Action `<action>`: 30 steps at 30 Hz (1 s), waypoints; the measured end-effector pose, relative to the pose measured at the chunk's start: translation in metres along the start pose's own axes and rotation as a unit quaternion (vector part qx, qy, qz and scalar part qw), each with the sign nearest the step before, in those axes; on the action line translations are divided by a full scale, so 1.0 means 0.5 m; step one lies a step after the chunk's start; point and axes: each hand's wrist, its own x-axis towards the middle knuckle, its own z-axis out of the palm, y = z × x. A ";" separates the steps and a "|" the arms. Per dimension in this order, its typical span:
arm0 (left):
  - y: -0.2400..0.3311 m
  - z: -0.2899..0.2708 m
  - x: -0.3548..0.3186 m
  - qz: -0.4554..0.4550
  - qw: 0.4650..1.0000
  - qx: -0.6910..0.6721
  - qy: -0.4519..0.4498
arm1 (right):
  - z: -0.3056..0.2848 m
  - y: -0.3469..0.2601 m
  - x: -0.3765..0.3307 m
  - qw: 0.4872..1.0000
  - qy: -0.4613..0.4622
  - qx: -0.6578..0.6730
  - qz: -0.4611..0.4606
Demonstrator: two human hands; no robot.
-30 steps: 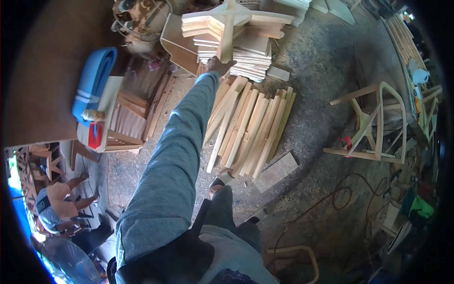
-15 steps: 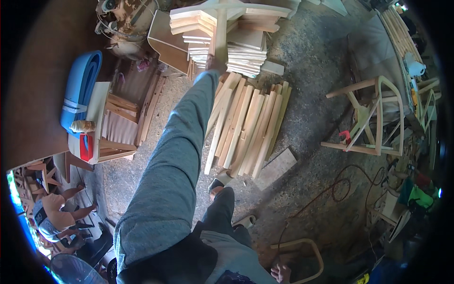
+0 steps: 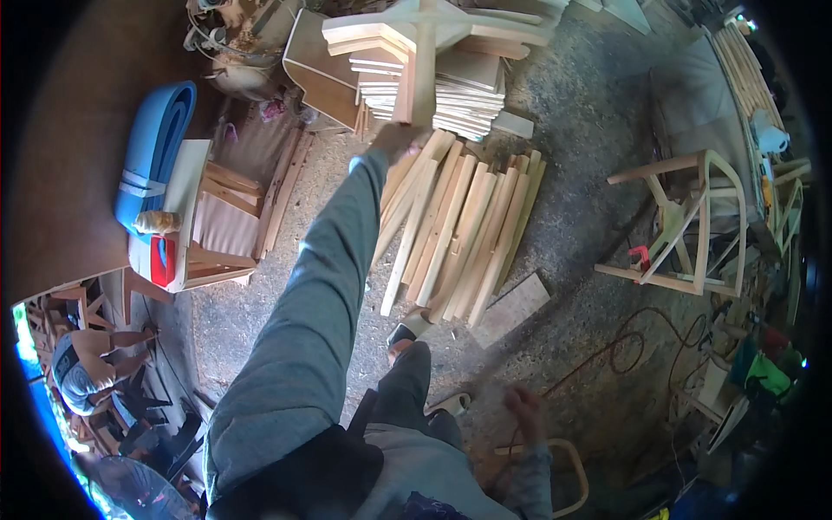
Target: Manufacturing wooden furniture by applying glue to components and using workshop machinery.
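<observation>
Sawdust-grey workshop floor [image 3: 589, 173] carries leaning wooden slats [image 3: 459, 225]; left hand [image 3: 397, 140] clamps a pale wooden leg [image 3: 424, 65] by the stacked boards [image 3: 451, 87]; lift straight, steadily; right hand [image 3: 523, 407] hangs loose, blurred, empty

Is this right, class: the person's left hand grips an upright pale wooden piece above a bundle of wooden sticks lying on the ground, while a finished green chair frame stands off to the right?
One detail is wrong. In the head view the chair frame is bare pale wood, not green. The rest holds: the left hand grips the upright wooden piece above the bundle of sticks on the ground.
</observation>
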 end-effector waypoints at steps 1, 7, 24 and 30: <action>-0.045 -0.056 0.006 0.029 0.993 0.110 -0.042 | 0.040 -0.055 0.055 0.998 -0.021 -0.026 -0.056; -0.155 0.074 -0.307 0.028 0.974 0.206 -0.090 | 0.233 -0.376 0.348 0.965 -0.080 0.006 -0.249; -0.402 0.361 -0.757 -0.329 0.860 -0.254 -0.298 | 0.094 -0.116 -0.201 0.973 0.137 0.099 -0.155; -0.491 0.585 -0.922 -0.424 0.808 -0.140 -0.386 | 0.082 0.099 -0.355 0.932 0.321 0.157 -0.059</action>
